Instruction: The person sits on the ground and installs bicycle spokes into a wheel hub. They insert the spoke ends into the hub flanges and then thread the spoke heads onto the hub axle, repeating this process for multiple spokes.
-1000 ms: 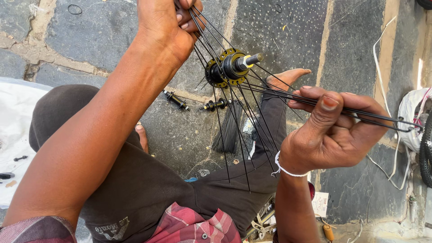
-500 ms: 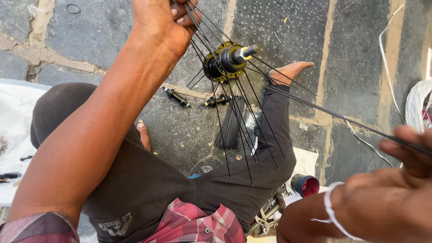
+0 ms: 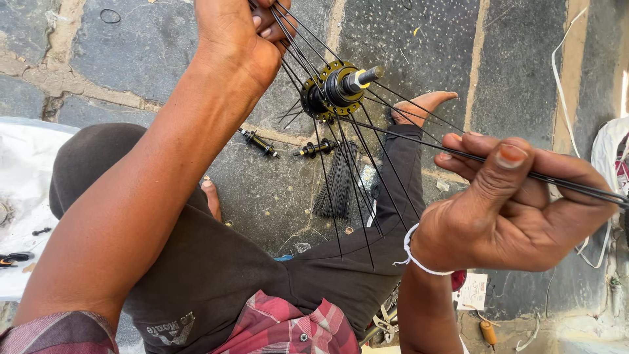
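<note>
Bicycle wheel hub [image 3: 337,88], one, black with a gold-coloured flange and a silver axle end, held in the air above the lap, near the top centre of the view. More than a dozen thin black spokes [image 3: 357,183] fanning out of the flange, too crowded for an exact count. Left hand [image 3: 239,36] at the top, closed in a fist around a bunch of spoke ends. Right hand [image 3: 517,203] at the right, half closed, thumb pressed over the fingers, pinching a few long spokes that run from the hub past the palm. One white string bracelet [image 3: 413,252] on the right wrist. Two bare feet visible: one [image 3: 422,105] past the hub, one [image 3: 211,198] tucked under the knee. On the ground, two loose hub axles [image 3: 259,142] [image 3: 314,149], side by side, and one bundle of spare spokes [image 3: 337,187] just below them. One small rubber ring [image 3: 109,15] at the top left. Surface: dark grey stone paving with pale, cracked joints, outdoors in sunlight. White sheet [image 3: 23,196] at the left edge with small dark parts on it.
</note>
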